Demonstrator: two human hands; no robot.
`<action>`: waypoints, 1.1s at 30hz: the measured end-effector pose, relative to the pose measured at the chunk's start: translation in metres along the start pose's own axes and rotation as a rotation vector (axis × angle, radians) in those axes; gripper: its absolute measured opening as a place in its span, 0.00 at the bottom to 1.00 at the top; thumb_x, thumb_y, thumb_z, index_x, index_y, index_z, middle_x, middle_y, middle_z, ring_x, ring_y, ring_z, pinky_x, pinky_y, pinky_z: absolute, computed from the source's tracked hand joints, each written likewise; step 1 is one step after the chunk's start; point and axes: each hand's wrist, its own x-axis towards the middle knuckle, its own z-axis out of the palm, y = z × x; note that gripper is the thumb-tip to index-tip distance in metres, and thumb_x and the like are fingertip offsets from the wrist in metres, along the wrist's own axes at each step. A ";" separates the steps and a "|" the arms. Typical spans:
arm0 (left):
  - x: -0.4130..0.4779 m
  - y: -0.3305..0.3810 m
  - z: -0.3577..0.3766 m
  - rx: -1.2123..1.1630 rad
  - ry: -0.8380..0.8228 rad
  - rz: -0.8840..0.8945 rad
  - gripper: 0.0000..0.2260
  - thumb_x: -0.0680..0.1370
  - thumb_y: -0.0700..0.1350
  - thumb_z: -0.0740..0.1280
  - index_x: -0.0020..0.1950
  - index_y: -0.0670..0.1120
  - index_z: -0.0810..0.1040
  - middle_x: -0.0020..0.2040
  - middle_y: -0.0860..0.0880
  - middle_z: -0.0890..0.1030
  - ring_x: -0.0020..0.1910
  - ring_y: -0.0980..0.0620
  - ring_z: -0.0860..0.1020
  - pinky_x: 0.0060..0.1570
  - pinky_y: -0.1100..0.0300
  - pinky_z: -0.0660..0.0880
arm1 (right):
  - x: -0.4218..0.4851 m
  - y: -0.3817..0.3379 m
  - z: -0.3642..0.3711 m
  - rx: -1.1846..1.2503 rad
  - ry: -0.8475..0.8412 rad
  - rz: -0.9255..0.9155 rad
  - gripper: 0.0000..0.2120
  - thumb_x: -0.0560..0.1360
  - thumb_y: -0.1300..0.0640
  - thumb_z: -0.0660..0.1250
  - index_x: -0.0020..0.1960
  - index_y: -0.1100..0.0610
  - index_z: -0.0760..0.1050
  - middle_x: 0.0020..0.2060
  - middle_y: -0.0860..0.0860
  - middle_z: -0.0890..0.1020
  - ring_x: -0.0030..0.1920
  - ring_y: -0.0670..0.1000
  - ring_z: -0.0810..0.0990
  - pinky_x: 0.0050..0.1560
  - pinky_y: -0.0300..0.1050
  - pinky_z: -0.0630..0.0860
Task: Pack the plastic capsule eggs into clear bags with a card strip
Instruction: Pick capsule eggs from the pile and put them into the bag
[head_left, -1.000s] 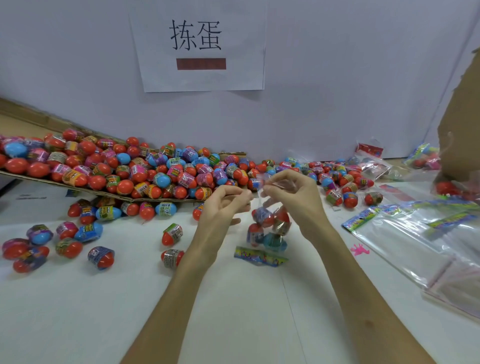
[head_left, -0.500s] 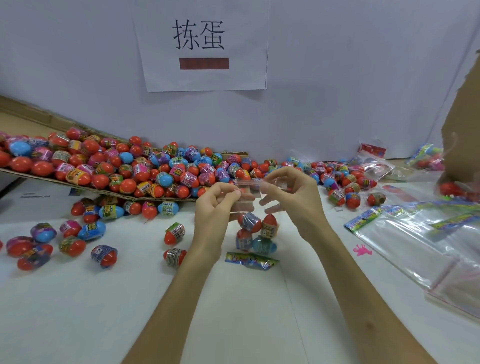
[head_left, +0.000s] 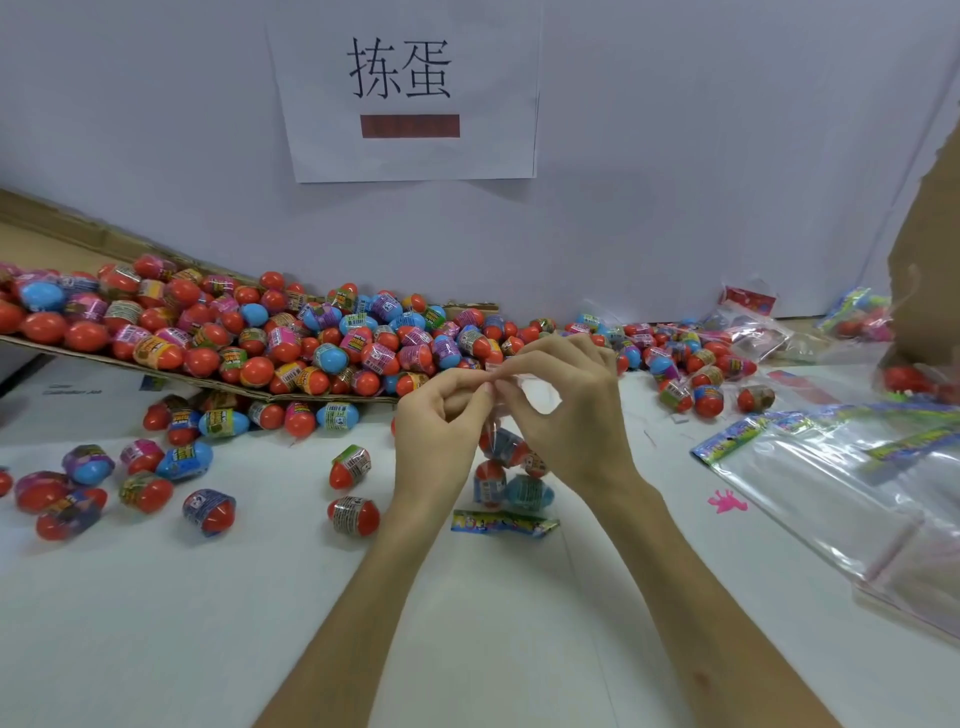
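Both hands are raised over the bench (head_left: 208, 623), centre of view. Left hand (head_left: 441, 415) - grip narrow, thumb and forefinger pinching the top edge of the clear bag (head_left: 535, 387). Right hand (head_left: 566, 410) - the same narrow grip, pinched on the bag mouth just beside the left fingertips.

The bag hangs below the hands with its lower end down on the bench. Bagged eggs (head_left: 527, 491) show through it: one blue, a few red, count hidden by the hands. The card strip (head_left: 503, 522) lies flat on the bench at the bag's lower end; can't tell if it's inside the film.

The egg heap (head_left: 291, 332) sits on a tilted cardboard sheet (head_left: 130, 364), back left. Loose eggs (head_left: 353, 465) are scattered on the bench left of the hands. A stack of empty bags (head_left: 841, 493) lies at right, and a paper sign (head_left: 410, 88) is on the wall behind.
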 end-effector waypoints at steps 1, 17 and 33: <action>-0.001 0.000 0.000 0.014 -0.001 0.021 0.09 0.82 0.39 0.69 0.51 0.53 0.83 0.38 0.53 0.87 0.40 0.56 0.86 0.41 0.66 0.81 | 0.000 0.000 0.000 0.004 -0.003 0.008 0.04 0.74 0.56 0.76 0.49 0.53 0.86 0.45 0.49 0.86 0.50 0.53 0.80 0.52 0.52 0.72; -0.006 -0.001 0.002 0.297 0.010 0.264 0.11 0.82 0.39 0.69 0.57 0.57 0.80 0.42 0.67 0.82 0.45 0.63 0.84 0.44 0.69 0.80 | 0.001 -0.002 -0.005 0.094 -0.053 0.004 0.04 0.74 0.62 0.76 0.49 0.60 0.86 0.42 0.53 0.85 0.40 0.50 0.81 0.42 0.57 0.81; -0.006 -0.005 0.001 0.480 0.020 0.378 0.09 0.82 0.39 0.69 0.60 0.46 0.85 0.45 0.59 0.83 0.46 0.68 0.81 0.48 0.74 0.77 | 0.001 -0.004 -0.006 0.101 -0.057 -0.028 0.01 0.73 0.64 0.75 0.44 0.61 0.84 0.38 0.53 0.84 0.35 0.50 0.80 0.37 0.49 0.82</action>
